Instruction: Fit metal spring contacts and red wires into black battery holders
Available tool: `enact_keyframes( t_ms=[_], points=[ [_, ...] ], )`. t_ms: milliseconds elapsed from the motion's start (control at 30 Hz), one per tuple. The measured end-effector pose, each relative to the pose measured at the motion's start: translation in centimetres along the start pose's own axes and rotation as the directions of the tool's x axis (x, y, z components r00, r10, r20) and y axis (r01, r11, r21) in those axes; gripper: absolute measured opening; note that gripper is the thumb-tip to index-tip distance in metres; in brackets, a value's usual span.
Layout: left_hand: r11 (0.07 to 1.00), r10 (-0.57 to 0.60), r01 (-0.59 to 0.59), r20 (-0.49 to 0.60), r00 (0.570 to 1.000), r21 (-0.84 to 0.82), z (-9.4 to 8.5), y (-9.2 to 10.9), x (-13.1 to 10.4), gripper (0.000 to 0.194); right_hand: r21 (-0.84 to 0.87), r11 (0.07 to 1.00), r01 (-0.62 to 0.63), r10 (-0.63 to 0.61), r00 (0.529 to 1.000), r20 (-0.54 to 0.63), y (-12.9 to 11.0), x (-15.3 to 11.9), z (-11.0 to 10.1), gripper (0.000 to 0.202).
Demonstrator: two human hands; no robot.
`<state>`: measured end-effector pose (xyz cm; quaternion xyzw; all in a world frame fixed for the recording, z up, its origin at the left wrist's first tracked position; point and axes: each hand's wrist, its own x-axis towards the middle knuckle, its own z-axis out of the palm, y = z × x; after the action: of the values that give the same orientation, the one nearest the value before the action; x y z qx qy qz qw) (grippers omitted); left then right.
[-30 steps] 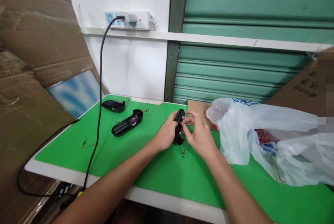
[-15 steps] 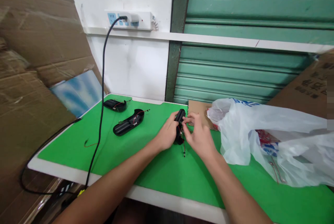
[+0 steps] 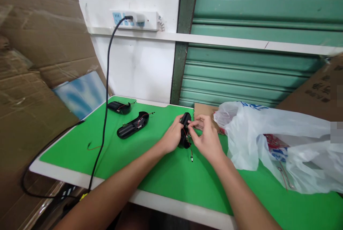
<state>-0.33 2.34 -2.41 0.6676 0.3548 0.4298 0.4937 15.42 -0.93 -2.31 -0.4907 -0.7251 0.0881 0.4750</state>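
Note:
A black curved plastic housing [image 3: 184,140] with thin red and black wires stands lengthwise on the green table mat [image 3: 160,172]. My left hand [image 3: 173,135] grips it from the left side. At its right edge my right hand [image 3: 205,133] has thumb and forefinger pinched together over the wires; whatever is between those fingertips is too small to make out. One wire with a small connector [image 3: 192,158] hangs out at the near end. To the left lie two similar black housings, a nearer one [image 3: 128,130] and a farther one [image 3: 118,107], both with wires.
A black cable [image 3: 107,79] runs from the wall power strip [image 3: 150,20] down across the table's left part. A loose red wire [image 3: 93,148] lies beside it. White plastic bags [image 3: 243,144] cover the right side, near a cardboard piece [image 3: 200,109]. Large cardboard [image 3: 34,79] stands left.
The view has shifted slightly. My right fingertips have moved a little at the housing's edge, and the hanging connector has swung slightly to the right. My left hand keeps its grip.

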Motion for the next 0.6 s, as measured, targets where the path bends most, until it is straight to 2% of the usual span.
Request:
enact_keyframes(
  t_ms=[200, 467, 600],
  points=[
    [0.998, 0.049, -0.050, 0.011, 0.999, 0.024, 0.03, 0.13, -0.16, 0.050, -0.044, 0.999, -0.009, 0.008, 1.000, -0.028, -0.06, -0.33, 0.26, 0.031],
    [1.000, 0.020, -0.020, -0.002, 1.000, 0.019, 0.06, 0.13, -0.21, 0.053, 0.113, 0.993, -0.042, 0.048, 0.998, -0.051, -0.44, -0.03, 0.17, 0.029],
    [1.000, 0.003, -0.002, -0.012, 1.000, 0.001, 0.08, -0.06, -0.12, 0.054, 0.129, 0.990, -0.059, 0.065, 0.997, -0.048, -0.53, -0.06, 0.27, 0.028]
  ],
)
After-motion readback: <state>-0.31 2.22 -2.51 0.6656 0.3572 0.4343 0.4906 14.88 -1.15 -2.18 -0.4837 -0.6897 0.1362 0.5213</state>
